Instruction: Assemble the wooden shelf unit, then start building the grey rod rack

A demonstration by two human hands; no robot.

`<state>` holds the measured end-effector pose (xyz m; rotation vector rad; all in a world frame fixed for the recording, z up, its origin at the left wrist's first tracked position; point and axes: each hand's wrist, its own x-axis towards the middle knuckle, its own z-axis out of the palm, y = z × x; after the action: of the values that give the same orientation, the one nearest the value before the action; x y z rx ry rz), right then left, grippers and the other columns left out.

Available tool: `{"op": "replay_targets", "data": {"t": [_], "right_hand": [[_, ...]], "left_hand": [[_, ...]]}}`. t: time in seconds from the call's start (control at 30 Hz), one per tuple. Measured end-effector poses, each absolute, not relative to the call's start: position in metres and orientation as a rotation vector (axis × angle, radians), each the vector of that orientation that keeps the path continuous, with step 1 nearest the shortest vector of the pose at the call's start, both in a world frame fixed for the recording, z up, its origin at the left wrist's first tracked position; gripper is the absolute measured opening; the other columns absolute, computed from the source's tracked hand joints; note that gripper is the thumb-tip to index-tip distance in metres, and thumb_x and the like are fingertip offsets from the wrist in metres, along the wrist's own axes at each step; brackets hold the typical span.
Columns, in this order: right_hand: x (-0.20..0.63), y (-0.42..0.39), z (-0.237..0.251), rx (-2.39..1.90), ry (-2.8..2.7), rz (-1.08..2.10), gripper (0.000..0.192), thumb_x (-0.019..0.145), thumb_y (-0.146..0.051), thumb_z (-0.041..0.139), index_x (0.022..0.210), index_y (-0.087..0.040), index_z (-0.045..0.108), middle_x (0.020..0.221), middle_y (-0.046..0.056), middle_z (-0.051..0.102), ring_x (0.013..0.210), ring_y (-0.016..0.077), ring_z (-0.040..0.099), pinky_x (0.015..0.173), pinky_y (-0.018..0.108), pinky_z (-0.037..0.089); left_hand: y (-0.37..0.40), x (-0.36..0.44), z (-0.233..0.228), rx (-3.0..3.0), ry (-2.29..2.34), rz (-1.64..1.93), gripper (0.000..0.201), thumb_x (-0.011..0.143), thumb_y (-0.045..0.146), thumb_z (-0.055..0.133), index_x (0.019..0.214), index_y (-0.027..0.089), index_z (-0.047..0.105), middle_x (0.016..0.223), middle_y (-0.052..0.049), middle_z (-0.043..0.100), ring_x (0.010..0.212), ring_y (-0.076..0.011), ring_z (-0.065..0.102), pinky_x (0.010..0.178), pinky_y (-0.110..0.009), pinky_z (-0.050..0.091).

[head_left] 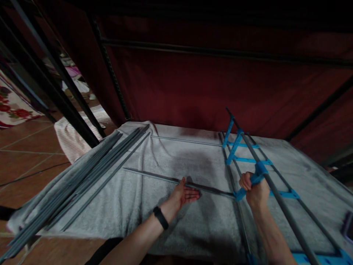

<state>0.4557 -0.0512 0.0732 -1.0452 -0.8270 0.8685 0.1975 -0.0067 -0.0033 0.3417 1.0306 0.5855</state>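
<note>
My left hand (184, 193), with a black band (160, 218) on the wrist, has its fingers stretched out flat. Its thumb is against a thin grey tube (160, 177) that lies across the cloth, the other fingers just below it. The tube's right end meets a blue plastic bracket (240, 193) on a frame of grey tubes and blue brackets. My right hand (256, 187) is wrapped round this bracket, beneath the long upper tube (278, 198). Farther back, another thin tube (187, 140) runs to the frame's far blue brackets (234, 147).
A bundle of grey tubes (91, 178) lies along the left of the grey cloth (171, 158). Black metal posts (55, 81) stand at left, and a dark red curtain (206, 92) hangs behind. A dark object (348, 225) is at the right edge. Tiled floor (35, 147) shows left.
</note>
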Motion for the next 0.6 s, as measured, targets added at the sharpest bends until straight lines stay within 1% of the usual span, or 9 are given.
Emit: {"op": "replay_targets", "data": {"t": [0.07,0.1,0.17,0.27,0.37,0.43,0.5,0.53,0.6], "right_hand": [[0.456,-0.05,0.072,-1.04,-0.848,0.861,0.054,0.081,-0.055,0.051,0.042,-0.022,0.033,0.037,-0.004,0.024,0.035,0.0078,0.021,0.038,0.026,0.016],[0.456,-0.05,0.071,-1.038,-0.853,0.85,0.055,0.083,-0.057,0.049,0.043,-0.023,0.032,0.037,-0.004,0.023,0.035,0.008,0.02,0.037,0.026,0.016],[0.455,-0.05,0.071,-1.037,-0.856,0.801,0.056,0.084,-0.06,0.046,0.045,-0.023,0.034,0.039,-0.005,0.025,0.037,0.0089,0.022,0.037,0.025,0.02],[0.453,-0.052,0.07,-1.076,-0.836,0.68,0.052,0.083,-0.063,0.047,0.051,-0.023,0.04,0.045,-0.004,0.036,0.044,0.011,0.032,0.042,0.025,0.031],[0.451,-0.053,0.067,-1.184,-0.817,0.605,0.051,0.083,-0.066,0.043,0.055,-0.024,0.043,0.05,-0.002,0.042,0.048,0.0129,0.038,0.047,0.027,0.036],[0.451,-0.052,0.063,-1.245,-0.809,0.62,0.052,0.084,-0.067,0.039,0.054,-0.025,0.042,0.05,-0.002,0.041,0.047,0.0132,0.037,0.047,0.028,0.035],[0.451,-0.05,0.058,-1.253,-0.796,0.652,0.052,0.084,-0.067,0.038,0.053,-0.025,0.039,0.048,-0.002,0.037,0.046,0.013,0.035,0.046,0.028,0.032],[0.452,-0.048,0.055,-1.241,-0.784,0.656,0.052,0.084,-0.067,0.039,0.052,-0.026,0.037,0.048,-0.003,0.034,0.045,0.0127,0.033,0.045,0.028,0.03],[0.455,-0.045,0.048,-1.241,-0.802,0.658,0.053,0.085,-0.067,0.036,0.053,-0.026,0.032,0.047,-0.003,0.031,0.044,0.0123,0.03,0.043,0.028,0.028]], "left_hand": [[-0.008,0.196,-0.005,0.43,1.014,0.442,0.069,0.096,0.063,0.027,0.089,0.006,0.064,0.088,-0.023,0.072,0.079,-0.0268,0.072,0.074,-0.037,0.055],[-0.009,0.196,-0.006,0.48,1.005,0.393,0.068,0.096,0.063,0.03,0.087,0.006,0.065,0.088,-0.022,0.072,0.078,-0.0263,0.071,0.074,-0.036,0.054],[-0.013,0.198,-0.008,0.617,0.993,0.392,0.058,0.095,0.059,0.04,0.084,0.008,0.066,0.083,-0.018,0.072,0.075,-0.0239,0.07,0.074,-0.035,0.053],[-0.019,0.2,-0.004,0.965,1.029,0.649,0.038,0.089,0.049,0.057,0.078,0.014,0.067,0.076,-0.011,0.069,0.074,-0.0216,0.065,0.076,-0.033,0.051],[-0.019,0.195,0.008,1.496,1.121,0.927,0.02,0.086,0.039,0.063,0.086,0.021,0.07,0.094,-0.01,0.069,0.098,-0.0257,0.061,0.096,-0.037,0.045],[-0.016,0.188,0.012,1.846,1.181,0.93,0.021,0.087,0.036,0.062,0.102,0.024,0.07,0.113,-0.009,0.066,0.115,-0.0289,0.053,0.108,-0.043,0.036],[-0.01,0.183,0.009,2.053,1.239,0.824,0.028,0.089,0.035,0.06,0.113,0.024,0.065,0.122,-0.009,0.063,0.12,-0.0308,0.05,0.111,-0.05,0.031],[-0.007,0.181,0.006,2.088,1.253,0.768,0.028,0.089,0.035,0.058,0.114,0.024,0.065,0.123,-0.01,0.062,0.119,-0.0309,0.051,0.111,-0.051,0.031],[-0.001,0.18,-0.002,2.015,1.248,0.725,0.02,0.089,0.035,0.059,0.104,0.023,0.066,0.116,-0.009,0.064,0.114,-0.0296,0.055,0.11,-0.049,0.033]]}}
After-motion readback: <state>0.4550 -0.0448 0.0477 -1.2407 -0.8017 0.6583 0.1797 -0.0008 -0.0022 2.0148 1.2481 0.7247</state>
